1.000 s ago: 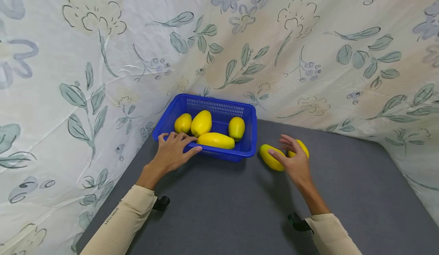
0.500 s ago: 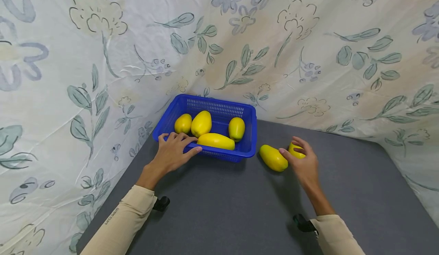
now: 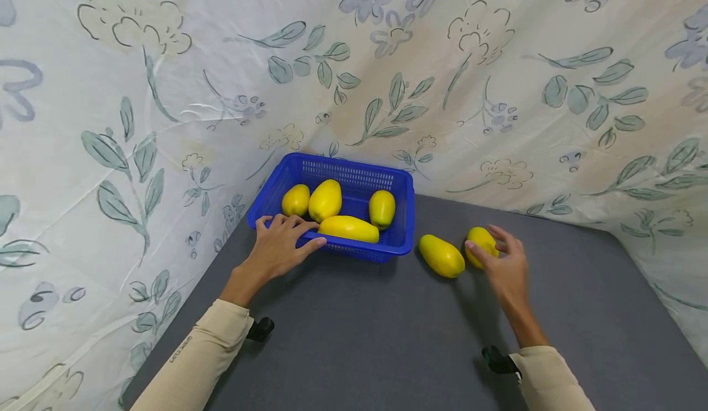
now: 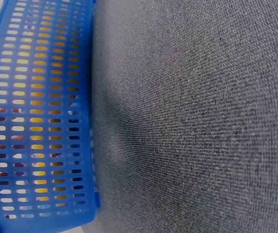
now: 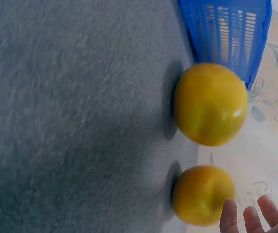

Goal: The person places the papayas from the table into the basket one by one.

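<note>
Head: left fingers (image 3: 281, 225) grip basket rim (image 3: 365, 247); right fingers (image 3: 504, 236) loose by fruit (image 3: 479, 242), table (image 3: 586, 288) rightward.

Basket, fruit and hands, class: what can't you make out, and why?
Head: the lower part of the long fruit, behind the rim of the basket.
Left wrist: exact shapes inside the basket, behind its slotted wall.
Left wrist: most of the left hand, beyond the left edge.
Right wrist: most of the right hand, beyond the right and bottom edges.
Head: sleeve lettering, too small to read surely.
</note>
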Demonstrator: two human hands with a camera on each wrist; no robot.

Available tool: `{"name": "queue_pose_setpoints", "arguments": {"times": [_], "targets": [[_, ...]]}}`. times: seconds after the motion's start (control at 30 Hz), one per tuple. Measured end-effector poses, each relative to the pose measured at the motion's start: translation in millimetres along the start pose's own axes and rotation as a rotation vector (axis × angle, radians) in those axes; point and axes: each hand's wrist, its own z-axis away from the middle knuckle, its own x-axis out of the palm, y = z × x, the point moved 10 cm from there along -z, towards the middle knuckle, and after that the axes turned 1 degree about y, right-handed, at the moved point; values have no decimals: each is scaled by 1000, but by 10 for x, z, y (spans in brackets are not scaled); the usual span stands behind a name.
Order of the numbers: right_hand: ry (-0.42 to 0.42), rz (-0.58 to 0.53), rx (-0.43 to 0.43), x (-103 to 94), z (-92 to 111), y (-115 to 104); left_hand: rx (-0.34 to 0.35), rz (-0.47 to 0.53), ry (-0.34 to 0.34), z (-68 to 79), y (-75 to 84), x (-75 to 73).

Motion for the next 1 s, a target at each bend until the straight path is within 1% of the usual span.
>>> {"name": "queue_pose_setpoints", "arguments": {"times": [0.2,0.37,0.57,0.77,1.0], "targets": [[0,49,37,-8,-9,159,9,-4,7,2,-4,-4],[-25,73,88,13,-8,287,16,-4,19,10,-6,-19],[-58,95,133,58,-27,392,19,-1,26,5,-25,-22],[-65,109,133,92,-44,434,13,3,17,6,-17,-36],[-44,136,140,104,-82,491,13,-13,15,-1,-25,-27]]}}
